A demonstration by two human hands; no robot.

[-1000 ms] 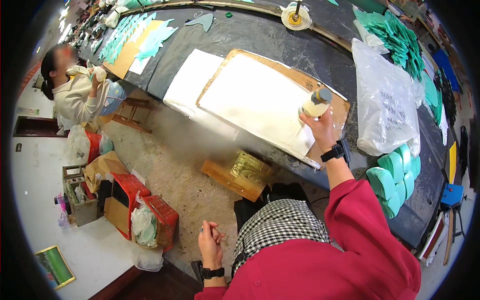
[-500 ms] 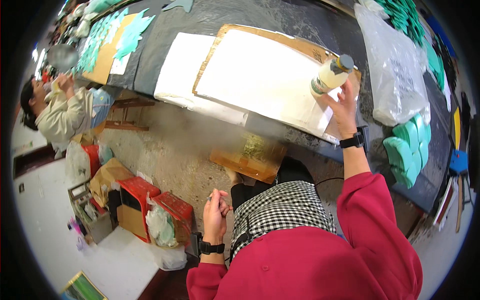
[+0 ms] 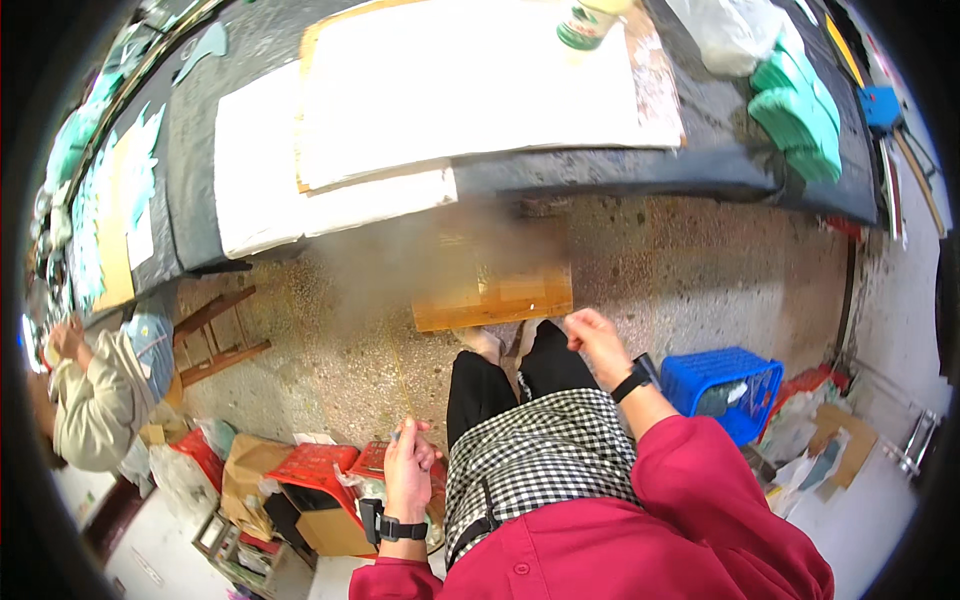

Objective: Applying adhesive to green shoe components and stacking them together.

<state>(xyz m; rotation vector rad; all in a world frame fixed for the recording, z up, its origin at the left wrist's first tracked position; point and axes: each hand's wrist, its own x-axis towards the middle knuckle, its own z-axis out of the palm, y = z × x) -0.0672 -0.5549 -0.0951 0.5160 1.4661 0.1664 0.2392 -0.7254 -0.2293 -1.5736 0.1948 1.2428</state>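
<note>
My right hand (image 3: 598,342) hangs in front of my right thigh, fingers curled in and no object showing in them. Over by my left thigh is my left hand (image 3: 408,470), its fingers closed; a small bluish spot shows at a finger, and what it holds, if anything, is too small to name. Both wrists wear black straps. A pale bottle (image 3: 583,28) with a green label stands on the white sheet (image 3: 450,100) on the table, away from both hands; its top is out of the picture.
The dark-covered table (image 3: 620,180) runs across ahead, with teal foam pieces (image 3: 800,115) and a clear plastic bag (image 3: 725,30) at its right. A wooden box (image 3: 495,310) lies before my feet. Blue crate (image 3: 722,390) right, red crates (image 3: 312,465) left. Another person (image 3: 105,400) works far left.
My right hand has let go of the bottle and come back from the table to my thigh. The bottle stays on the sheet. The view has turned right and down; my left hand remains closed.
</note>
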